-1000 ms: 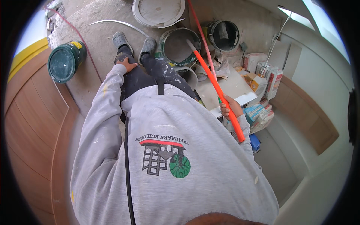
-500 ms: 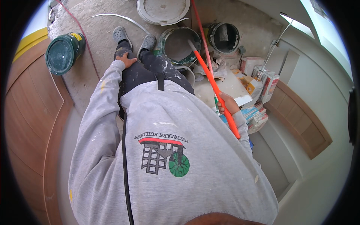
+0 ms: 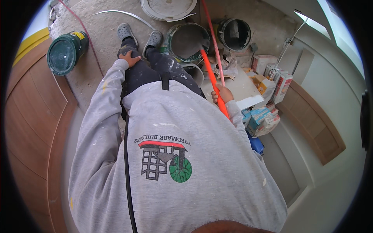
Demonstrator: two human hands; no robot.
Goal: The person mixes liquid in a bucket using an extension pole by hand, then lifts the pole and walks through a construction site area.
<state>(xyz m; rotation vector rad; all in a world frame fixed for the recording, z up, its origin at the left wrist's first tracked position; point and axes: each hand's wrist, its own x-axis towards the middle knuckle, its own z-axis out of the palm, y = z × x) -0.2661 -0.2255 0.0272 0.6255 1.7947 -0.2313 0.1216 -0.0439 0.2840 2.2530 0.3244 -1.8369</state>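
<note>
My right hand point(image 3: 222, 93) grips an orange pole point(image 3: 211, 73), whose lower end reaches into a large open bucket point(image 3: 179, 43) of grey mixture. My left hand point(image 3: 129, 58) rests on my thigh with its fingers apart, holding nothing. A pale red pole point(image 3: 218, 62) runs just beyond the orange one, past the bucket's right side. A smaller white container point(image 3: 191, 73) stands below the bucket, beside my right leg.
A lidded green pail point(image 3: 62, 56) stands left. A white lid point(image 3: 168, 8) lies at the top, a dark bucket point(image 3: 241, 34) right of the big one. Bags and boxes point(image 3: 279, 85) sit by a white board point(image 3: 233, 91) at right. A wooden door point(image 3: 31, 112) borders the left.
My right hand has moved up and leftward with the orange pole, and the pole's upper end now sits lower behind my shirt. My left hand stays on my thigh.
</note>
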